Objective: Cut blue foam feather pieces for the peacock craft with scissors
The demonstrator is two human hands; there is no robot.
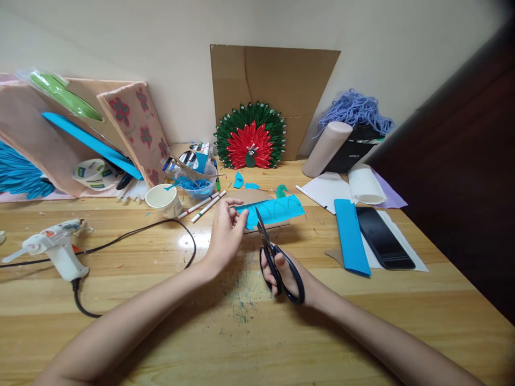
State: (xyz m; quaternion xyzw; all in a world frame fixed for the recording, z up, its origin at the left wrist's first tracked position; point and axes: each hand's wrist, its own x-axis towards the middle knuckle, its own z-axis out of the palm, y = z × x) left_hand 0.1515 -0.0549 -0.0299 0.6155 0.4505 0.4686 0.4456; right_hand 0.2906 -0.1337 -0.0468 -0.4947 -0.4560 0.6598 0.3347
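Centre of frame: I see left hand [226, 231] pinching blue paper strip [273, 210] at its left end; right hand [286, 276] closed in black-handled scissors [277, 262], blades at strip's edge. Cut barely begun, I judge; most remains.

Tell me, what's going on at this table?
A person is cutting paper at a wooden table. The left hand pinches one end of a turquoise paper piece, and the right hand holds black-handled scissors with the blades open at the paper's edge. A glue gun lies to the left, a paper cup and markers sit behind, and a phone lies to the right. A red and green peacock craft leans against cardboard at the wall.
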